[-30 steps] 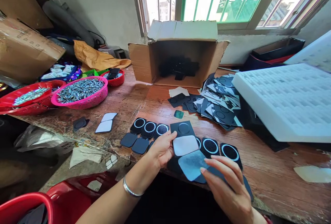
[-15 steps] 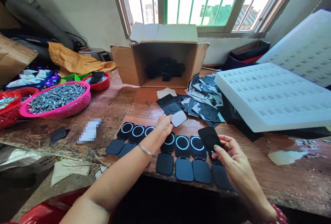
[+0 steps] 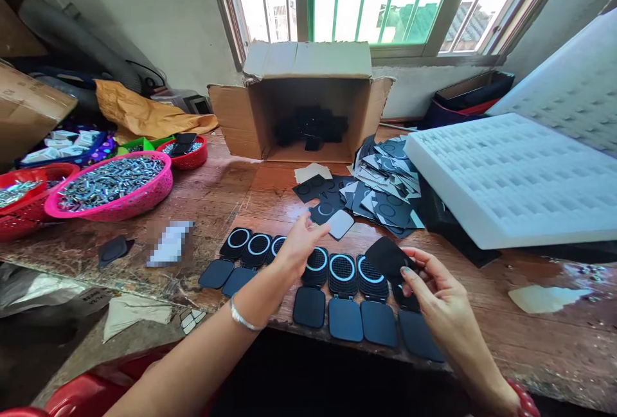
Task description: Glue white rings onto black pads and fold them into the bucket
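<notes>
My right hand pinches a black square sheet between thumb and fingers, above the right end of a row of hinged black devices. My left hand has its fingers apart beside a white rounded square that lies on the wood; whether a fingertip touches it I cannot tell. Below both hands several black devices with white rings lie unfolded, their smooth black flaps toward the table's front edge. The left forearm and hand cover part of the row.
Beyond the hands stands an open cardboard box with black pieces inside. A pile of black sheets and a white foam tray are at the right. A pink basket of metal parts sits left.
My left hand has let go of the white rounded square and drawn slightly back, fingers spread. The black sheet in my right hand has tilted and shifted a little left.
</notes>
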Demonstrator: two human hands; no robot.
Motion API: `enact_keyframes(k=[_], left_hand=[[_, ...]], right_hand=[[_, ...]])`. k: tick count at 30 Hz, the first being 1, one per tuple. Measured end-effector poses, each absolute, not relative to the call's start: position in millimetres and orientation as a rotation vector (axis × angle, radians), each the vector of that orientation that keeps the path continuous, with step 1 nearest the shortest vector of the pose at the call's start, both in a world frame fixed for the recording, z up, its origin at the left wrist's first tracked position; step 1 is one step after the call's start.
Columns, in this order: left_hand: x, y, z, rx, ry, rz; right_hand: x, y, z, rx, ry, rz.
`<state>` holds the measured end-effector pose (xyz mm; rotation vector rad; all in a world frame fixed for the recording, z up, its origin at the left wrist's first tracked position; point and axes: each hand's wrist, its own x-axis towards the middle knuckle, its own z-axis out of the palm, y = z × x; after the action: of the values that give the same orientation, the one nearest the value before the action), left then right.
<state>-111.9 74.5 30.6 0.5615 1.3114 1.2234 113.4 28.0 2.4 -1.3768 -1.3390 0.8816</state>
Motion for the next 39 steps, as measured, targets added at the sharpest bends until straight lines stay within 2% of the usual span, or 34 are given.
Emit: enact_keyframes(k=[6,10,12,16,18,20,25,27,33,39], left_hand=[[-116,13,22,1.136,1.226,0.983],[-129,-1,21,1.083,1.175,1.064],[-138,-6,24,0.995,1.153,1.102],[-155,-17,27,0.967,1.177,1.118],[-165,-21,27,1.048,1.226,1.131],[-182,-22,25,1.157,1.35,1.155],[-249,-10,15,1.32,2.032,1.123],[-275,-5,8,1.287,2.137,1.081],[-309,-2,-10,1.188,2.113,1.001],[-323,2,-18,0.997,1.984,1.114]], right_hand=[[84,15,6,-1.138,-1.779,0.684],[57,11,1,-1.147,-1.659,0.705],[47,14,-2,-1.174,-1.514,0.866],[25,19,-3,-1.164,-1.309,1.489],[14,19,0,-1.148,-1.2,1.638],[4,18,4,-1.146,-1.116,1.621],[-3,23,10,-1.216,-1.078,1.581],[-2,25,9,-1.254,-1.064,1.599],[-1,26,4,-1.281,-1.081,1.534],[-1,27,7,-1.328,-1.086,1.514]])
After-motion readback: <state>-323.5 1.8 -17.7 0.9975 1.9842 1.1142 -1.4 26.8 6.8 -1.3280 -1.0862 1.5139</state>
